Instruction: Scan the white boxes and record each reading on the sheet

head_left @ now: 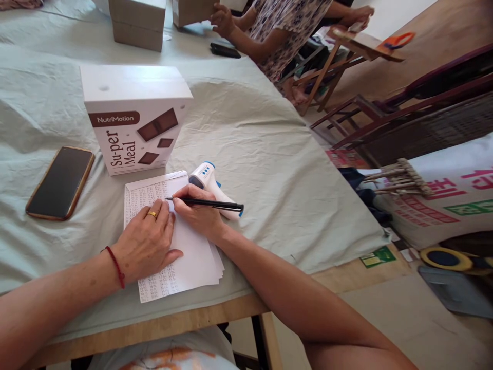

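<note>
A black pen (211,203) is pinched in my right hand (200,213), its tip near the upper part of a notepad (192,262). Handwritten columns fill the left portion of the page, while its right portion is white. My left hand (148,241), with a ring and a red cord at the wrist, lies flat on the paper, fingers stretched out. Just beyond the right hand rests a white and blue infrared thermometer (210,180), its handle partly behind the hand and pen. A white NutriMotion box (134,123) stands upright behind the notepad.
A smartphone (60,182) lies at the left on the pale green tablecloth (262,154). Farther back are a cardboard box (137,23), a dark phone (225,50) and another person's hand (222,20). Wooden chairs (358,115) and a printed sack (442,195) are at the right.
</note>
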The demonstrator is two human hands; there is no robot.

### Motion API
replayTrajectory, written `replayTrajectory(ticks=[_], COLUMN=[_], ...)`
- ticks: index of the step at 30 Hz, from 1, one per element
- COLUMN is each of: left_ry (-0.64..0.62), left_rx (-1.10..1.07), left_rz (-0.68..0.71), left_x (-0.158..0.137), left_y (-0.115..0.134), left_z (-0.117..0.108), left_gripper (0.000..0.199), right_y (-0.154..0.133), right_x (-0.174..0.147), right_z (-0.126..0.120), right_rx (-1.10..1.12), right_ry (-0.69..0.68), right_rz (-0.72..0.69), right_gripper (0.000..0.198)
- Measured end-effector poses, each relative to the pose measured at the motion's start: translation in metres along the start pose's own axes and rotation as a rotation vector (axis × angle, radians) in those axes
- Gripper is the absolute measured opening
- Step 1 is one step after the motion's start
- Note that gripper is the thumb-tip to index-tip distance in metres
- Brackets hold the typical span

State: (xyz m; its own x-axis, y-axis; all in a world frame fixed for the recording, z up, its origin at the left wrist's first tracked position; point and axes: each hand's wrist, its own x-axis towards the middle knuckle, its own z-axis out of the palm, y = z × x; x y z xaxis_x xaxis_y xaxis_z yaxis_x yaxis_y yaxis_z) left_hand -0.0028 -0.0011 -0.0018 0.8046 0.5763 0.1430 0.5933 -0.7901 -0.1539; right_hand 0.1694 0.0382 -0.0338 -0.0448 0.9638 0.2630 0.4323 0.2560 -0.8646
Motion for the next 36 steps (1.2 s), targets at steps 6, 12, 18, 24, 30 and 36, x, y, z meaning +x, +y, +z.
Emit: replayTrajectory(ticks=[6,12,18,24,30,36], left_ry=[-0.007,-0.009,0.018,0.001,0.017,0.003], left_rx=[-0.030,-0.026,-0.023,-0.040,-0.027,-0.044], left_rz=[0.006,0.005,0.012,0.006,0.011,0.013], left_x=[-0.0001,0.0005,-0.0002,-0.0004,-0.0004,-0.0008], left_y=[-0.0005,-0.0004,-0.0006,0.0006,-0.0007,-0.0019], left_z=[-0.0007,-0.0006,0.0010,0.0004,0.0004,0.0008], left_gripper=[0.075,0.074,0.074,0.074,0.073,0.071], right_y=[-0.0012,0.0004,-0.0001,-0.0005,-0.0014,-0.0025], right_x=[0.0003,0.0000,0.0014,0.0003,0.0004,0.0003], right_z=[-0.0016,-0.0014,-0.0013,-0.0013,-0.0011,-0.0010], right_rx=[-0.004,0.025,0.015,0.010,0.004,0.010], right_ry=[-0.007,0.018,0.029,0.015,0.015,0.014], right_rz=[-0.021,-0.027,-0.022,-0.036,-0.028,-0.034], right_gripper=[0.009,0.009,0.008,0.008,0.008,0.009])
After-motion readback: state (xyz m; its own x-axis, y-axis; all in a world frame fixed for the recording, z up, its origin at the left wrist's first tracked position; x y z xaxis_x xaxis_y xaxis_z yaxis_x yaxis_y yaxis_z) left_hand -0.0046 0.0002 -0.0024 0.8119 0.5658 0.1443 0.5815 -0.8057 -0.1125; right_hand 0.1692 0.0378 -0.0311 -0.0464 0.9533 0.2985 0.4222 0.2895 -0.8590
